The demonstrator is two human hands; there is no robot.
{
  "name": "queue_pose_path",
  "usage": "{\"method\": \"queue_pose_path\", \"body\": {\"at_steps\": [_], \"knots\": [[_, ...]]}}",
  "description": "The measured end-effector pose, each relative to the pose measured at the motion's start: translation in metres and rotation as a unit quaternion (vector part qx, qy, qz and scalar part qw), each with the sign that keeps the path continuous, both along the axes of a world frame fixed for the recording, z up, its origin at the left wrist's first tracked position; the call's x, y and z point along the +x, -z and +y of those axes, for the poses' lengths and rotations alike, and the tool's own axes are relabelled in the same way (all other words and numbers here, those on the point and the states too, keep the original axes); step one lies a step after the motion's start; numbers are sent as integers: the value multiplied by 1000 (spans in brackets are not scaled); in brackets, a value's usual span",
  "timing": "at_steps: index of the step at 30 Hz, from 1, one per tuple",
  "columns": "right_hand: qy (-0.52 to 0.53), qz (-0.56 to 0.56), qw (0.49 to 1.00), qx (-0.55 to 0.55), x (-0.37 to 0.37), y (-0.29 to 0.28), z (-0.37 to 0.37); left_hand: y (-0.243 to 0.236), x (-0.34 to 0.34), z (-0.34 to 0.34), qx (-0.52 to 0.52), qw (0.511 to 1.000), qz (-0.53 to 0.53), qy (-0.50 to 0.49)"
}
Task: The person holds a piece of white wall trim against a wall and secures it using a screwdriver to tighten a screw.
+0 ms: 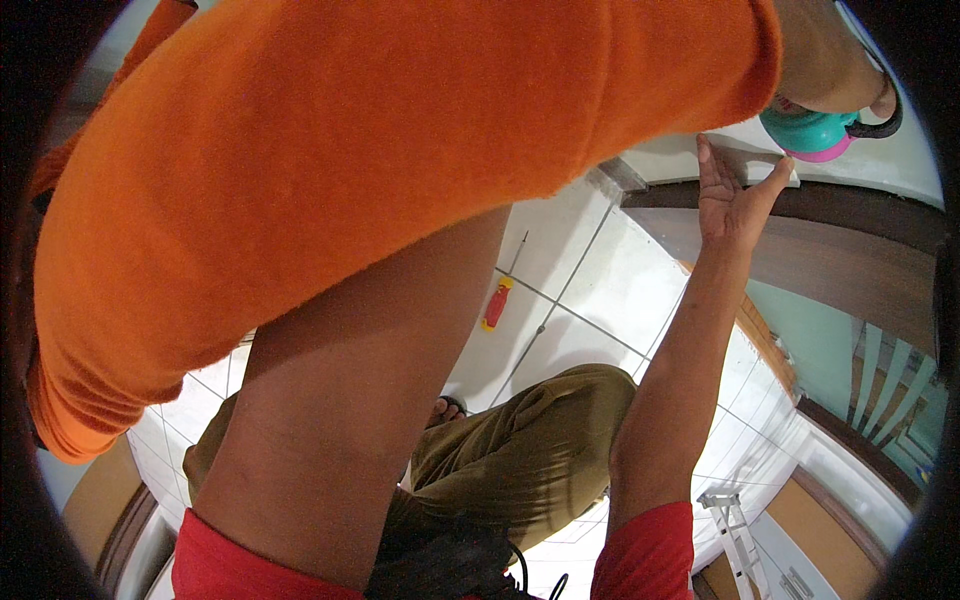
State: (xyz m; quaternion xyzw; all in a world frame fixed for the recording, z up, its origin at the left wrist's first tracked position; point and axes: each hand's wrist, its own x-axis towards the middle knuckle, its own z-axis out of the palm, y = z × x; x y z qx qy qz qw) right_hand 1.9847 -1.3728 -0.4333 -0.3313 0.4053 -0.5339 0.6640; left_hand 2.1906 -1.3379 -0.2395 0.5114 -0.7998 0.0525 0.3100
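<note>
My right hand (730, 200) reaches up with fingers stretched and thumb apart, against or close to the underside of a white board (760, 150). Its thumb is near a rounded teal-and-pink item (815, 135) with a black loop, whose kind I cannot make out. Bare skin beyond the cuff of another person's orange garment (400, 160) meets that item. This garment crosses close in front of me and covers most of the upper left. My left forearm (340, 400) goes up behind it, so my left hand is hidden.
On the white tiled floor (590, 270) lies a screwdriver with a red and yellow handle (497, 305). My bent knee in olive trousers (530, 430) is below. A dark brown panel (800, 245) runs at the right. A metal stepladder (735, 535) stands at the lower right.
</note>
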Motion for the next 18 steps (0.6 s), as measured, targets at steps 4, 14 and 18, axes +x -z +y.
{"method": "queue_pose_path", "body": {"at_steps": [4, 14, 18], "knots": [[18, 22, 1000, -7, 7, -2, 7, 3, 2, 3, 2, 1000, -4, -6], [0, 7, 1000, -11, 5, -3, 4, 12, 9, 21, 6, 1000, -14, -13], [6, 12, 1000, -27, 5, -1, 5, 15, 11, 25, 9, 1000, -18, -10]]}}
